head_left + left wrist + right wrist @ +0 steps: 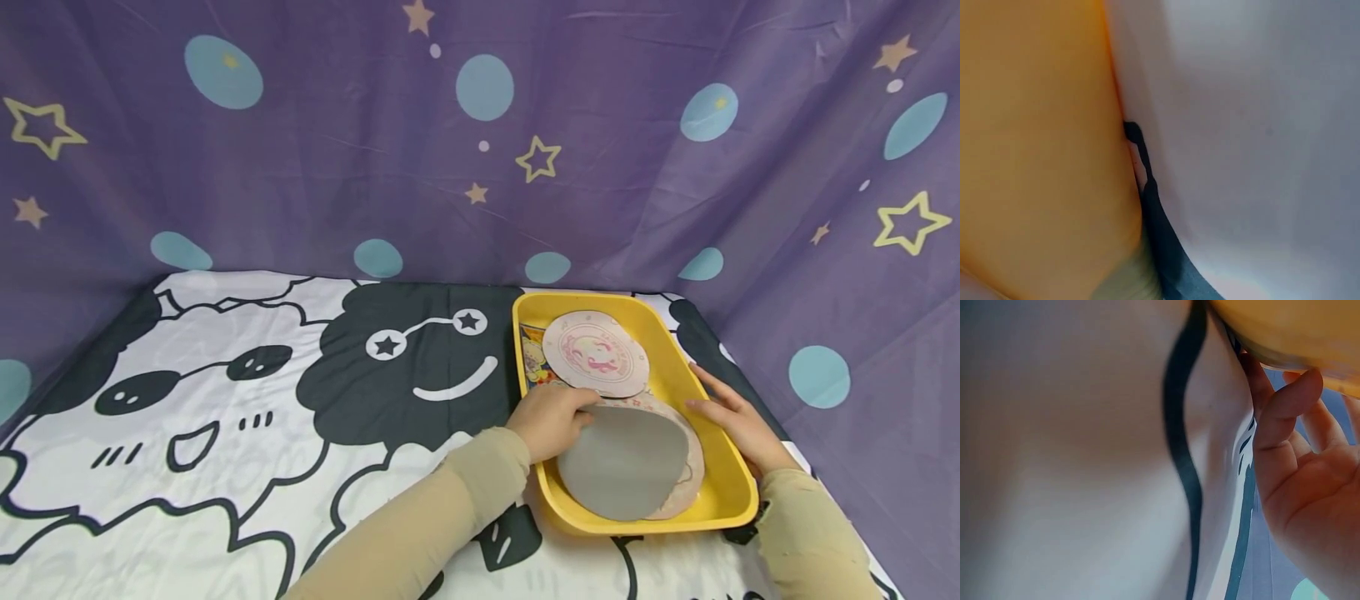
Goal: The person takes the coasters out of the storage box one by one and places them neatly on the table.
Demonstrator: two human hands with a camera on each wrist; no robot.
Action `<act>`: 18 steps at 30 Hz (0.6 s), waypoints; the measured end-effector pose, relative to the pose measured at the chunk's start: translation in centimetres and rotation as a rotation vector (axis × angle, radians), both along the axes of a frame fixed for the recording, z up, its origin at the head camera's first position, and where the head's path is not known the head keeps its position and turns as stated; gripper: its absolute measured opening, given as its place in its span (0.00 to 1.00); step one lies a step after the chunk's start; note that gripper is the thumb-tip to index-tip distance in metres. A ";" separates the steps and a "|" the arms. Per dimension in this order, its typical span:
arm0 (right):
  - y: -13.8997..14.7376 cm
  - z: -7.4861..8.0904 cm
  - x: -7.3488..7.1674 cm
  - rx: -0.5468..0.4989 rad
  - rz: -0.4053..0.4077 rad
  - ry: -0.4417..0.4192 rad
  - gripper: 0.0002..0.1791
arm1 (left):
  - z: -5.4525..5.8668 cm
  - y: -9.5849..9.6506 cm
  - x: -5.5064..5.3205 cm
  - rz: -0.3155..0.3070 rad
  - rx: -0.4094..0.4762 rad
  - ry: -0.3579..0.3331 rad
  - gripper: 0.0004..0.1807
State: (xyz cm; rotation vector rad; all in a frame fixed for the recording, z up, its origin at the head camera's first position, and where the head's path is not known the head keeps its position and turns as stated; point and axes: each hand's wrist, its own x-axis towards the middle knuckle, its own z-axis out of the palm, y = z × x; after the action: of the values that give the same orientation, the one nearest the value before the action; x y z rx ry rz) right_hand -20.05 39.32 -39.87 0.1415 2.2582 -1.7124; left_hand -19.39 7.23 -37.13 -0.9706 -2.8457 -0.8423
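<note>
My left hand (551, 421) reaches over the near-left rim of a yellow tray (735, 496) and pinches the edge of a thin round mat (626, 462), tilted up so its plain grey side shows. Beneath it lies a pale pink printed mat (688, 475), partly covered. Farther back in the tray is another round pink mat (596, 354) with a cartoon figure. My right hand (742, 425) holds the tray's right rim, its thumb over the inner side. In the right wrist view, several fingers (1279, 409) bend beside the tray's outer wall (1297, 334).
A colourful printed item (534, 358) lies along the tray's left wall, partly under the mats. The tray stands on a black-and-white cartoon cloth (255, 433), which stretches to the left. A purple curtain (315, 167) with stars closes off the back and right.
</note>
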 end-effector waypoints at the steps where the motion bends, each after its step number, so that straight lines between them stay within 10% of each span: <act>1: 0.0 0.0 0.0 -0.004 0.000 0.000 0.39 | 0.0 -0.1 0.0 0.003 0.015 -0.006 0.09; 18: 0.0 0.0 0.1 -0.070 0.023 0.018 0.38 | -0.1 -0.9 0.0 0.051 0.307 -0.138 0.10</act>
State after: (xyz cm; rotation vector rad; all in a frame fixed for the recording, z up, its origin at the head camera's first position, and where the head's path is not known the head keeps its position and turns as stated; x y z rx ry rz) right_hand -19.97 39.34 -39.89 0.0845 2.2000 -1.7850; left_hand -19.44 6.33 -37.23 -0.8271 -2.7172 -1.3373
